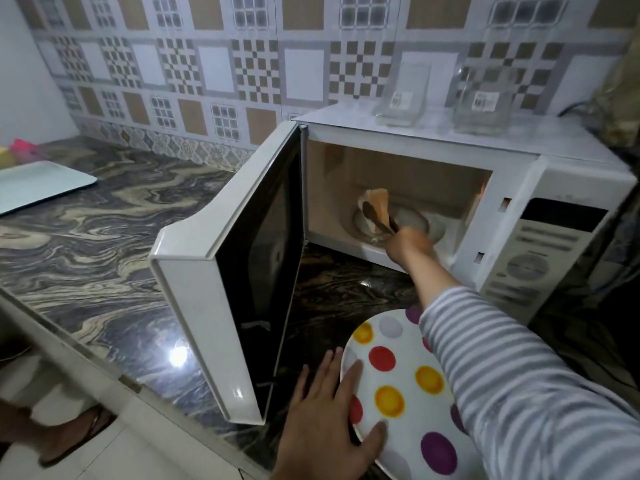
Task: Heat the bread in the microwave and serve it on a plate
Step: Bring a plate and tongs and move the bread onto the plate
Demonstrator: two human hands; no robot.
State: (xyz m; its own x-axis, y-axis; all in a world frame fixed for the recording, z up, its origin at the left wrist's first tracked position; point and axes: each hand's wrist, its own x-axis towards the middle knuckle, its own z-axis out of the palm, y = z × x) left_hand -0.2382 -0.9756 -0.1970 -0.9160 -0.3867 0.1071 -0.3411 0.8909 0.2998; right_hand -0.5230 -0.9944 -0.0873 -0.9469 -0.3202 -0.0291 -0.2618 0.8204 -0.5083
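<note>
A dark swirled marble counter carries a white microwave oven, its door swung wide open to the left. In front of it lies a white round plate with red, yellow and purple dots; the left hand rests on its rim with fingers spread flat. The right hand, at the oven mouth, grips dark wooden tongs that pinch the tan bread slice, tilted up above the glass turntable inside the cavity.
</note>
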